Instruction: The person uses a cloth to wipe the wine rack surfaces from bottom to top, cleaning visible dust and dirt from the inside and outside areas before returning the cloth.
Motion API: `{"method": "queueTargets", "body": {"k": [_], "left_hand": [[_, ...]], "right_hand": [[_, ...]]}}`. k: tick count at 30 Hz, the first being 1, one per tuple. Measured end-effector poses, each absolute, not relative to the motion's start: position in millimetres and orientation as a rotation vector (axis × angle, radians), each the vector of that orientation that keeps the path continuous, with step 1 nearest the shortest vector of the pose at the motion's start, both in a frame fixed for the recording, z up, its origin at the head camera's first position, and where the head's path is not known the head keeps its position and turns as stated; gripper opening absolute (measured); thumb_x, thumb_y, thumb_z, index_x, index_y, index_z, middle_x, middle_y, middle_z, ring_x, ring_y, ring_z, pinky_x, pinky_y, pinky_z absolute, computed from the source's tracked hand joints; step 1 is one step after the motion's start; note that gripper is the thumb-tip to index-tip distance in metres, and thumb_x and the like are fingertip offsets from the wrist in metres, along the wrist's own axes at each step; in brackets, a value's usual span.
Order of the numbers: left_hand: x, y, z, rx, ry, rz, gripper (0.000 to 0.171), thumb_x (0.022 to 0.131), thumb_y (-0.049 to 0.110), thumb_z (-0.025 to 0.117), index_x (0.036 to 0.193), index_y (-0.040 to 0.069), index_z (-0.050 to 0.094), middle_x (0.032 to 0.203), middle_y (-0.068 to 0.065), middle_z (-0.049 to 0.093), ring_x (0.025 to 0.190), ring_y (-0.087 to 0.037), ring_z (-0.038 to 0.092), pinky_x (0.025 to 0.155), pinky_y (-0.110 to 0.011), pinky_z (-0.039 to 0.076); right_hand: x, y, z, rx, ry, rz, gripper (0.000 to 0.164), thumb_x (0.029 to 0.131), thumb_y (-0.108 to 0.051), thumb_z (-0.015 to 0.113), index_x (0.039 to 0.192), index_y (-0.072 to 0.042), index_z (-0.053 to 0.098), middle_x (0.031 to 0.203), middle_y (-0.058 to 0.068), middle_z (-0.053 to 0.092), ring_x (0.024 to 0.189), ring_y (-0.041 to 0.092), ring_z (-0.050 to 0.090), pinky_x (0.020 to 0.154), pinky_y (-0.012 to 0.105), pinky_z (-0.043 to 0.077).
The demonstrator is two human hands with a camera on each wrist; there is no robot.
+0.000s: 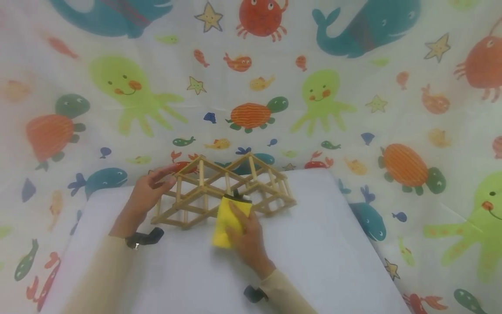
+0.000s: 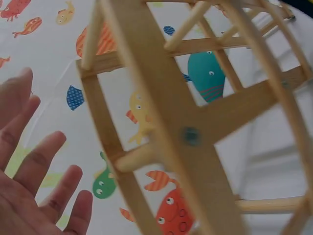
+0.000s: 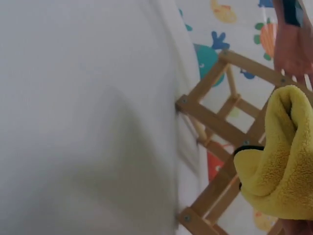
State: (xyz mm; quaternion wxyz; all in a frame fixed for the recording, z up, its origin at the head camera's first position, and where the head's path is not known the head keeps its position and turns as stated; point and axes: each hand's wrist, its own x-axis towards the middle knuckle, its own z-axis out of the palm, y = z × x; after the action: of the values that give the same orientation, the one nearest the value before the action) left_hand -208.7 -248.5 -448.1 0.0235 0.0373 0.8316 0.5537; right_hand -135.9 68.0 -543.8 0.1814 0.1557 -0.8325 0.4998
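Note:
A folding wooden rack [image 1: 201,172], built of crossed flat slats and round dowels, stands at the back of the white table. My left hand [image 1: 143,196] is at its left end; the left wrist view shows the fingers of that hand [image 2: 39,191] spread beside the rack's frame [image 2: 161,112], holding nothing. A yellow cloth [image 1: 224,224] with dark edging is gripped in my right hand [image 1: 252,242] at the rack's front middle. In the right wrist view the fuzzy, bunched cloth [image 3: 279,171] overlaps the slats and hides most of the right hand.
The white table [image 1: 313,248] extends in front of the rack and to its right. Close behind it hangs a curtain [image 1: 274,83] printed with sea animals. Dark bands [image 1: 145,238] are worn on both wrists.

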Motion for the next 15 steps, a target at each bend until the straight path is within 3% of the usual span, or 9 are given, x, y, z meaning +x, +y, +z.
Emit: {"method": "queueTargets", "body": {"k": [5, 8, 12, 15], "left_hand": [[-232, -245, -425, 0.199, 2.54, 1.698, 0.052, 0.104, 0.038, 0.07, 0.153, 0.024, 0.058, 0.164, -0.007, 0.051, 0.161, -0.033, 0.032, 0.123, -0.072, 0.027], [-243, -237, -417, 0.232, 2.494, 1.65, 0.05, 0.104, 0.045, 0.069, 0.15, 0.028, 0.061, 0.162, -0.001, 0.054, 0.156, -0.028, 0.041, 0.123, -0.071, 0.028], [-256, -223, -413, 0.35, 2.378, 1.656, 0.048, 0.107, 0.039, 0.064, 0.151, 0.021, 0.06, 0.158, -0.002, 0.058, 0.133, -0.02, 0.065, 0.118, -0.055, 0.046], [-266, -217, -413, 0.437, 2.246, 1.727, 0.046, 0.11, 0.028, 0.062, 0.15, 0.007, 0.058, 0.159, -0.007, 0.057, 0.128, -0.011, 0.067, 0.111, -0.039, 0.053]], "right_hand": [[-129, 67, -538, 0.442, -2.19, 1.399, 0.071, 0.086, -0.009, 0.083, 0.152, -0.022, 0.06, 0.123, 0.013, 0.062, 0.092, 0.016, 0.058, 0.066, 0.023, 0.054], [-134, 70, -532, 0.406, -2.077, 1.351, 0.068, 0.088, -0.008, 0.082, 0.152, -0.016, 0.06, 0.13, 0.016, 0.065, 0.098, 0.02, 0.061, 0.067, 0.022, 0.055], [-141, 73, -533, 0.351, -2.096, 1.321, 0.067, 0.088, -0.01, 0.083, 0.151, -0.018, 0.061, 0.127, 0.015, 0.064, 0.101, 0.021, 0.06, 0.074, 0.024, 0.055], [-137, 74, -540, 0.355, -2.231, 1.342, 0.07, 0.086, -0.012, 0.085, 0.151, -0.027, 0.061, 0.122, 0.012, 0.062, 0.098, 0.019, 0.058, 0.077, 0.027, 0.053]]}}
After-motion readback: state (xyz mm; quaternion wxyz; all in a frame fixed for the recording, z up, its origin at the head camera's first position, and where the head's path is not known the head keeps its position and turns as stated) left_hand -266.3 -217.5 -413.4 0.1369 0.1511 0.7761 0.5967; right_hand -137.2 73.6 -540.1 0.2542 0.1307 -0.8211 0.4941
